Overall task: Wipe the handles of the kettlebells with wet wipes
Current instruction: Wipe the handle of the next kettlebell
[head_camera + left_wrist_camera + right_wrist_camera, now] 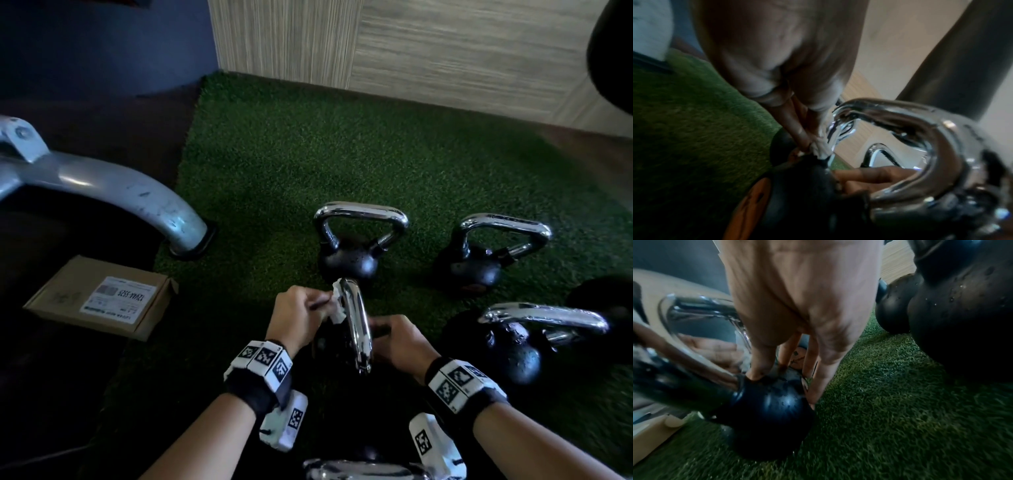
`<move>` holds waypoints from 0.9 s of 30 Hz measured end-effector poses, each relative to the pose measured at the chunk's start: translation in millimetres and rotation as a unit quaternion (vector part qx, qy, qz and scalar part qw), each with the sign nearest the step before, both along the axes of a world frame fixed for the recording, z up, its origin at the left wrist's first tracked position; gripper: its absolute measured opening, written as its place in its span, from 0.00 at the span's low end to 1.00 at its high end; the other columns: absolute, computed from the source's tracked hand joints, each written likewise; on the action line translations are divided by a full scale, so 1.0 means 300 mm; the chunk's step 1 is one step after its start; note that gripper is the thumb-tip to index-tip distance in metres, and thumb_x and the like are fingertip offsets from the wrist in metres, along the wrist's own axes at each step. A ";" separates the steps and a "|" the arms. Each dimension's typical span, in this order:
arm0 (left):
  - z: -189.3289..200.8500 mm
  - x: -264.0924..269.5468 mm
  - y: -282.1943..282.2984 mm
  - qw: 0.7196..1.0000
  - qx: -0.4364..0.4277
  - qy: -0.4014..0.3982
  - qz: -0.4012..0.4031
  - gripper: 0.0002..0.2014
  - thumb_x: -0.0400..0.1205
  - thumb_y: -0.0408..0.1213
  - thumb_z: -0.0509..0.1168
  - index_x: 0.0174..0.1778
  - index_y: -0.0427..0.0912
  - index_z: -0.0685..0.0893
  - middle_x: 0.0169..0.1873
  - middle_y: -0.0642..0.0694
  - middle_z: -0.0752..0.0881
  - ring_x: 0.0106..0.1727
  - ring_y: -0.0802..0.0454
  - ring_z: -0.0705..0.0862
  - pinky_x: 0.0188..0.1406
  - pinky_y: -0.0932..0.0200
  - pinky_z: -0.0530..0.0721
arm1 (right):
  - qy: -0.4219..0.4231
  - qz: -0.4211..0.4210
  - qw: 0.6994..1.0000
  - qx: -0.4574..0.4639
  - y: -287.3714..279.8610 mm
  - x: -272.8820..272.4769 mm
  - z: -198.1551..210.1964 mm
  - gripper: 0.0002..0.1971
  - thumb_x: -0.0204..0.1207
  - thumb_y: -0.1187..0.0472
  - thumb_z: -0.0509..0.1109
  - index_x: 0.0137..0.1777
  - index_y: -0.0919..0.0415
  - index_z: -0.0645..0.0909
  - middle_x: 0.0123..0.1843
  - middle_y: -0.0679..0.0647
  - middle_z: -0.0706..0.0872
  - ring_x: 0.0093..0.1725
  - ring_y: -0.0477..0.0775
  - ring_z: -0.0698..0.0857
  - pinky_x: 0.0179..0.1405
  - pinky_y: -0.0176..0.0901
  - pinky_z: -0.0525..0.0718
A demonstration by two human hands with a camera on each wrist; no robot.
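A black kettlebell (768, 421) with a chrome handle (358, 323) stands on the green turf between my hands. My left hand (301, 317) pinches a crumpled white wet wipe (337, 305) against the far left side of that handle; in the left wrist view the wet wipe (821, 148) sits low on the handle (920, 138), near the ball. My right hand (399, 344) rests on the ball from the right, its fingers (818, 386) straight and spread over the black top.
Three more chrome-handled kettlebells stand on the turf (291, 164): one just beyond (352, 246), one far right (479, 257), one near right (524, 339). Another handle (363, 471) shows at the bottom edge. A cardboard box (102, 298) and a grey machine leg (137, 198) lie left.
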State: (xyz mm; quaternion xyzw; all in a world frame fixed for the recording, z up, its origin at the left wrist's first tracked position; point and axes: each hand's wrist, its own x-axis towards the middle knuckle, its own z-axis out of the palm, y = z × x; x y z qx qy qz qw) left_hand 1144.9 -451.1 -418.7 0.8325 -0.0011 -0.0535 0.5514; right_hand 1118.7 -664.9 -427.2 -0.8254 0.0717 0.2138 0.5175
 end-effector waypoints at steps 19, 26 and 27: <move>0.118 -0.021 0.010 0.947 -0.292 0.135 -0.001 0.10 0.79 0.28 0.77 0.56 0.37 0.92 0.48 0.36 0.95 0.48 0.50 0.94 0.47 0.64 0.91 | -0.015 0.007 1.000 -0.023 -0.001 0.024 -0.033 0.15 0.62 0.60 0.89 0.47 0.46 0.93 0.42 0.52 0.95 0.39 0.48 0.91 0.43 0.49 0.91; 0.142 -0.073 0.029 0.942 -0.274 0.184 -0.057 0.12 0.75 0.26 0.80 0.52 0.29 0.91 0.43 0.36 0.94 0.42 0.50 0.94 0.41 0.63 0.92 | -0.030 0.034 0.998 -0.038 -0.002 0.023 -0.011 0.15 0.61 0.55 0.89 0.48 0.46 0.92 0.43 0.48 0.95 0.42 0.46 0.93 0.43 0.43 0.90; 0.142 -0.073 0.030 0.944 -0.275 0.176 -0.043 0.11 0.74 0.27 0.80 0.52 0.31 0.91 0.43 0.36 0.94 0.42 0.50 0.94 0.41 0.63 0.92 | -0.029 0.037 0.998 -0.041 0.000 0.025 -0.007 0.14 0.63 0.56 0.88 0.48 0.46 0.92 0.43 0.47 0.95 0.41 0.45 0.93 0.41 0.38 0.88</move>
